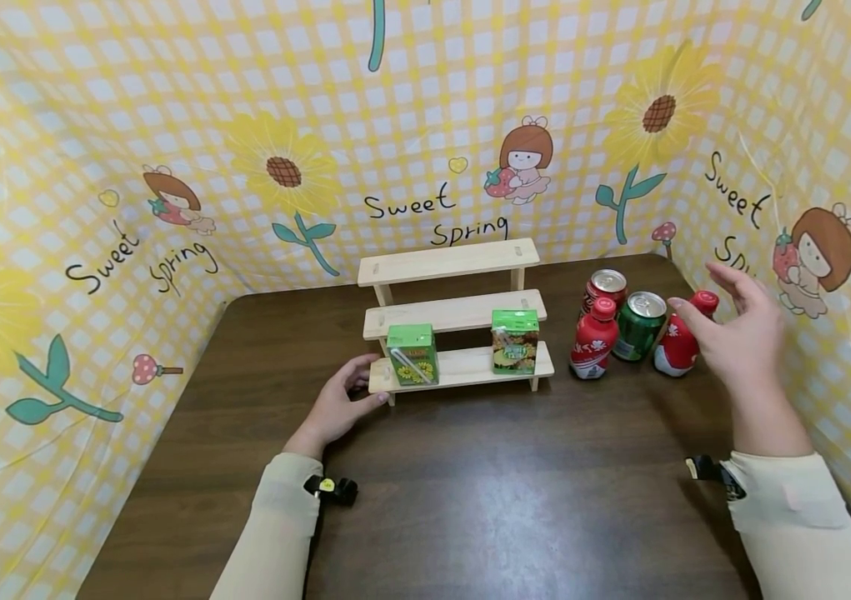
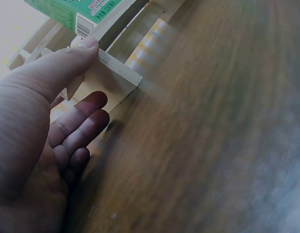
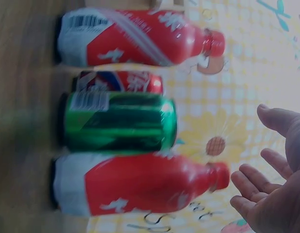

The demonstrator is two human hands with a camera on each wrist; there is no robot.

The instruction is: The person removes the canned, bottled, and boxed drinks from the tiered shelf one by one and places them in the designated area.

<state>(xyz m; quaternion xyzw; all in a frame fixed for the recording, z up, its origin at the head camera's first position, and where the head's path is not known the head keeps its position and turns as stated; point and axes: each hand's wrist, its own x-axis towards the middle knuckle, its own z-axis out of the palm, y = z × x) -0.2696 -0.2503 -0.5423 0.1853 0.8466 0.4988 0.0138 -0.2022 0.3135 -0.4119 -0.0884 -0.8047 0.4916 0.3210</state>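
Observation:
A three-tier wooden display shelf (image 1: pixel 463 379) stands on the table. My left hand (image 1: pixel 342 404) holds the left end of its lowest tier, the thumb (image 2: pixel 67 65) on the board's edge and other fingers curled beside the end. Two green drink cartons stand on that tier: one with a straw (image 1: pixel 413 357) at the left, another (image 1: pixel 515 343) near the right end. My right hand (image 1: pixel 751 333) is spread beside the right-hand red bottle (image 3: pixel 140 184), thumb and fingers apart, holding nothing. Left of that bottle are a green can (image 3: pixel 120 121), a red can (image 1: pixel 607 283) and another red bottle (image 1: pixel 593 342).
The bottles and cans stand close together on the dark wooden table (image 1: pixel 470 492), right of the shelf. A yellow checked cloth (image 1: pixel 410 108) with sunflowers and cartoon figures hangs behind and on both sides. Each wrist wears a small black strap-on device (image 1: pixel 331 489).

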